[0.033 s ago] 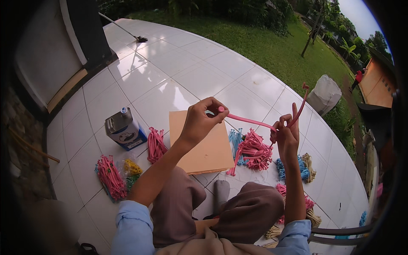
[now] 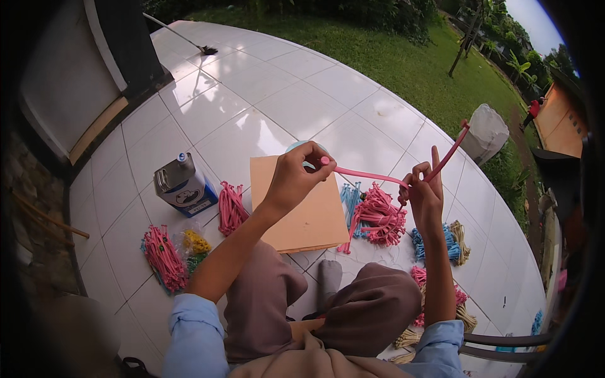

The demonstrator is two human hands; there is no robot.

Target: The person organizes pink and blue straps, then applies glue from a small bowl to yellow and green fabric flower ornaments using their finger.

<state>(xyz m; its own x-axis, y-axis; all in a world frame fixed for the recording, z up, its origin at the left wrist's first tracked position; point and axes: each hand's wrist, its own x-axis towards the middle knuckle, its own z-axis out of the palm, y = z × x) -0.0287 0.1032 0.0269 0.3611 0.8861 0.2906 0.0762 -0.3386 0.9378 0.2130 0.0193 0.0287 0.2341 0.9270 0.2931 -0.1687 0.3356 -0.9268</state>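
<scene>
A pink flexible strip [image 2: 368,175] with round knob-like ends is stretched between my hands above the floor. My left hand [image 2: 296,179], raised over a tan cardboard sheet [image 2: 302,220], pinches it near one knob. The strip runs through the curled fingers of my right hand [image 2: 423,196], whose index finger points up; its other end rises past that hand. A thin pink piece also hangs below the right hand. Beneath lies a large bundle of pink strips [image 2: 383,217], beside some light blue strips [image 2: 350,205].
Left of the cardboard stand a blue-and-white metal can [image 2: 186,189], pink bundles [image 2: 233,208] and a plastic bag with yellow pieces [image 2: 195,241]. Blue [image 2: 435,244] and cream bundles [image 2: 460,242] lie at right. A pale teal round thing [image 2: 309,146] is partly hidden behind my left hand.
The view has shifted slightly, and the pale teal round thing now shows behind my left hand. The strip's free end sits a little farther right. Both hands keep their hold.
</scene>
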